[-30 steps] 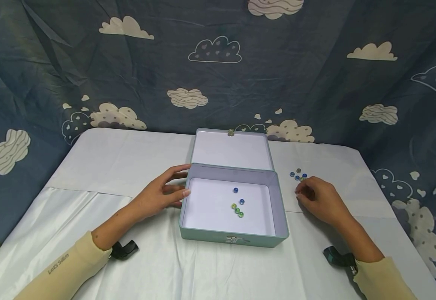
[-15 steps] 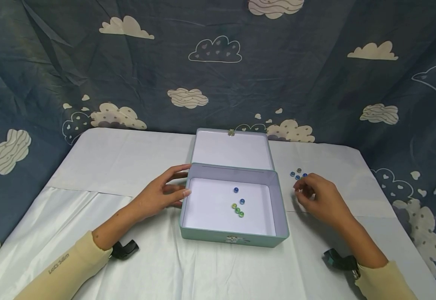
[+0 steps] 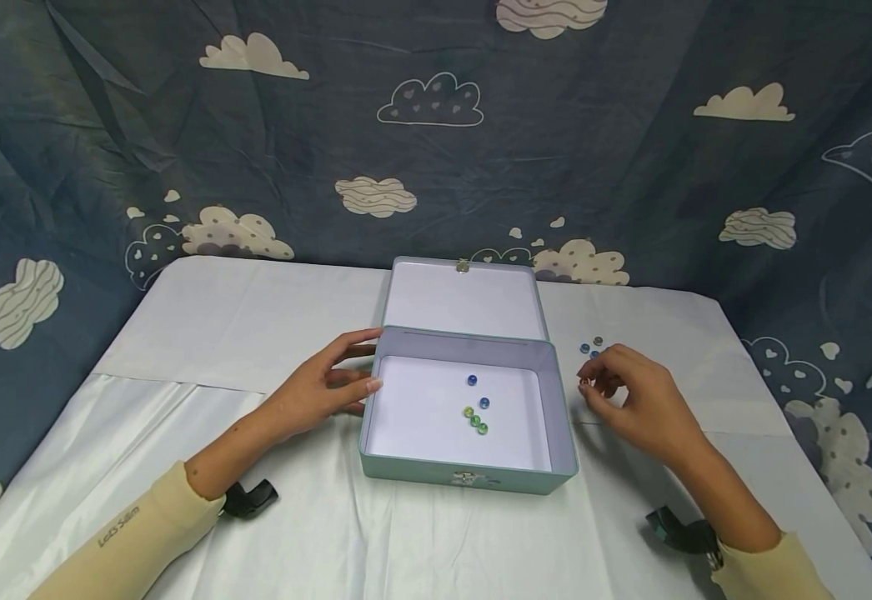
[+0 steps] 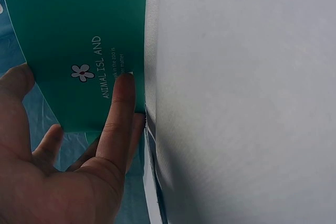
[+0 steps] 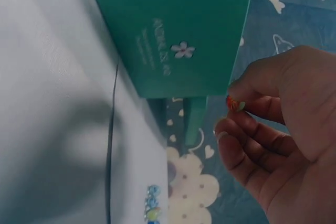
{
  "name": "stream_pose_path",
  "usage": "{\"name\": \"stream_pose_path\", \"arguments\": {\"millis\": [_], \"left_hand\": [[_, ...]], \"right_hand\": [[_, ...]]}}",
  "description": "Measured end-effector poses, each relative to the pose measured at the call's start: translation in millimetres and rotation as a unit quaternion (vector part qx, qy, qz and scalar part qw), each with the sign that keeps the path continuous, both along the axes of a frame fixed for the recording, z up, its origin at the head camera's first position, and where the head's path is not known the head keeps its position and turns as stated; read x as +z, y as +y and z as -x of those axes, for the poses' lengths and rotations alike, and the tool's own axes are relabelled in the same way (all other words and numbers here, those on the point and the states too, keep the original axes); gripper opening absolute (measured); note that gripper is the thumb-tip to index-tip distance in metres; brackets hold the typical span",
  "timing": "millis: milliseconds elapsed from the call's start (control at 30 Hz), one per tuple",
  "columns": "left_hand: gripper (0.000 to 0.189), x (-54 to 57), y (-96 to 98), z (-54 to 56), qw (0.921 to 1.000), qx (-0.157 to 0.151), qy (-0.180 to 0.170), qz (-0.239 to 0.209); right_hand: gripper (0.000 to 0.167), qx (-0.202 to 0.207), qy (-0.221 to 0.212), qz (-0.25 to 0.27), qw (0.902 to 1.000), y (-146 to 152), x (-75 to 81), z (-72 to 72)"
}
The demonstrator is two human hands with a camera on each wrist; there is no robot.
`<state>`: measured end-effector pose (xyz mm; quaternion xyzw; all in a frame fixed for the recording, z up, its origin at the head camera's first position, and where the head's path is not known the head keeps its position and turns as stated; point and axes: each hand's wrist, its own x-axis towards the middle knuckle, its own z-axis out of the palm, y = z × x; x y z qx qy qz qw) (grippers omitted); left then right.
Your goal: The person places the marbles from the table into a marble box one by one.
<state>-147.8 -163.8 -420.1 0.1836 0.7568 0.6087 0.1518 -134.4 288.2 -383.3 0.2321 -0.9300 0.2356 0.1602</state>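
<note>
A green tin box [image 3: 421, 471] with its lid [image 3: 462, 296] hinged back stands in the middle of the head view. My left hand [image 3: 323, 383] rests against its left wall, thumb at the rim and fingers extended; the left wrist view has the fingers [image 4: 116, 114] along the green side. To the right of the tin, above the cloth, my right hand [image 3: 634, 404] pinches a red-orange marble [image 5: 234, 104] between thumb and fingertips. Inside the tin lie two blue marbles, one at the back [image 3: 472, 380], and several green ones [image 3: 475, 421].
Behind the right hand a few loose marbles [image 3: 584, 348] lie on the white cloth [image 3: 256, 312], partly covered by the fingers. A dark cloud-print curtain [image 3: 436, 167] hangs behind the table. Black wrist cameras [image 3: 250, 500] are strapped to both arms.
My right hand has lifted slightly from beside the loose marbles and moved left toward the tin, bringing the red-orange marble into sight. The left hand and tin have stayed put.
</note>
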Motion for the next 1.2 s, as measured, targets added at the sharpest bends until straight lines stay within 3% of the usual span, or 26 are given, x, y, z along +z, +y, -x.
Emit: {"name": "stream_pose_path", "arguments": {"millis": [400,1200], "left_hand": [[0.075,0.8,0.0,-0.4,1.0000,0.001,-0.002,0.001],[0.074,0.2,0.2,-0.3,1.0000,0.002,0.004,0.003]], "right_hand": [[0.035,0.029,-0.013,0.019,0.9993,-12.8,8.4,-11.2],[0.040,0.065,-0.039,0.034,0.9966,-22.4,9.2,-16.5]]}}
